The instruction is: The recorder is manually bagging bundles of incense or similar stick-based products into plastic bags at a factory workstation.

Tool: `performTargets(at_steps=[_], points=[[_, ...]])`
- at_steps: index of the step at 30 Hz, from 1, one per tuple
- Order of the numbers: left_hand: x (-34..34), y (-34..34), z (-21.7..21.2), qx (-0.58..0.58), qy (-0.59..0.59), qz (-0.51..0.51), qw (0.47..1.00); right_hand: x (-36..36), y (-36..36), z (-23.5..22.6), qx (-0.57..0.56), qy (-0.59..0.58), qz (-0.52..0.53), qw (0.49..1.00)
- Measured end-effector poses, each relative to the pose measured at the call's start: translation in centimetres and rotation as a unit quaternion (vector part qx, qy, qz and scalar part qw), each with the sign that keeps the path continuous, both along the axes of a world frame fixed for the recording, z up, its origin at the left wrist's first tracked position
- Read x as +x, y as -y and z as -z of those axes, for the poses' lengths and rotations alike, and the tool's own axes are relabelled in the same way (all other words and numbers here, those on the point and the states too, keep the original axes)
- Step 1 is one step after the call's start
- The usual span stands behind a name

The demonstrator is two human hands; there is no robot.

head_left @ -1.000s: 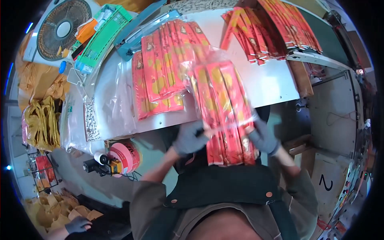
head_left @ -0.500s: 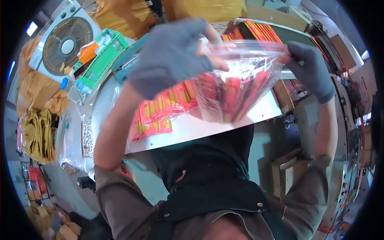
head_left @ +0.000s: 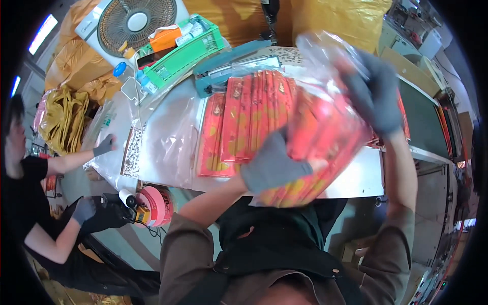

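Observation:
A clear plastic bag point(head_left: 325, 134) filled with red and gold packets hangs tilted over the white table, its loose open end up at the far right. My left hand point(head_left: 277, 162), in a grey glove with bare fingertips, grips the lower left side of the bag, thumb across its front. Higher up, my right hand point(head_left: 376, 96) in a matching glove is closed around the bag's upper part, slightly blurred. Left of the bag, rows of red and gold packets point(head_left: 256, 112) lie on the table, and clear plastic bags point(head_left: 173, 132) lie flat beside them.
Behind the packets sits a long teal device point(head_left: 236, 73). A green basket point(head_left: 188, 58) of small items stands near a fan point(head_left: 136, 23). At left, a co-worker point(head_left: 30, 188) in grey gloves reaches toward the table. A pink tape roll point(head_left: 155, 206) is by the front edge.
My view has turned, bringing the co-worker in. The bag, held up by its top between both hands before, is now tilted, with my left hand lowered to its side.

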State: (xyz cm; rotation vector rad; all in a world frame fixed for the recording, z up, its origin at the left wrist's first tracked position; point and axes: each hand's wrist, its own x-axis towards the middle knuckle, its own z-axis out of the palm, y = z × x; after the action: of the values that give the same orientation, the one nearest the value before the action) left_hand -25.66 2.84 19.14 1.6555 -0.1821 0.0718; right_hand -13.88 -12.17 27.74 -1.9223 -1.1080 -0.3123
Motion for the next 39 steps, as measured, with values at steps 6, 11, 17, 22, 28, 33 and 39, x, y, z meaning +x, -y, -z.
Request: performTargets(at_steps=[6, 11, 17, 22, 28, 33, 39], points=[[6.5, -7.9, 7.5, -0.184, -0.199, -0.045, 0.961, 16.7, -10.5, 12.1, -0.012, -0.080, 0.127, 0.989], [11.9, -12.5, 9.9, -0.268, -0.236, -0.116, 0.927, 21.2, -18.3, 10.7, 0.042, -0.050, 0.092, 0.994], [13.5, -15.0, 14.3, -0.355, -0.214, -0.176, 0.893, 24.4, -18.1, 16.3, -0.051, -0.036, 0.114, 0.992], [13.2, -15.3, 14.0, -0.382, -0.204, -0.176, 0.884, 24.9, -18.2, 19.0, -0.076, 0.019, 0.140, 0.987], [13.0, -15.3, 14.8, -0.347, -0.190, -0.201, 0.896, 24.2, -18.8, 19.7, -0.061, 0.057, 0.154, 0.984], [13.8, -13.9, 14.4, -0.258, -0.121, -0.212, 0.935, 24.6, -18.2, 19.7, -0.143, 0.082, 0.217, 0.962], [12.0, -15.4, 13.1, -0.021, -0.200, -0.296, 0.934, 20.1, -14.1, 18.2, -0.174, 0.014, 0.121, 0.977]])
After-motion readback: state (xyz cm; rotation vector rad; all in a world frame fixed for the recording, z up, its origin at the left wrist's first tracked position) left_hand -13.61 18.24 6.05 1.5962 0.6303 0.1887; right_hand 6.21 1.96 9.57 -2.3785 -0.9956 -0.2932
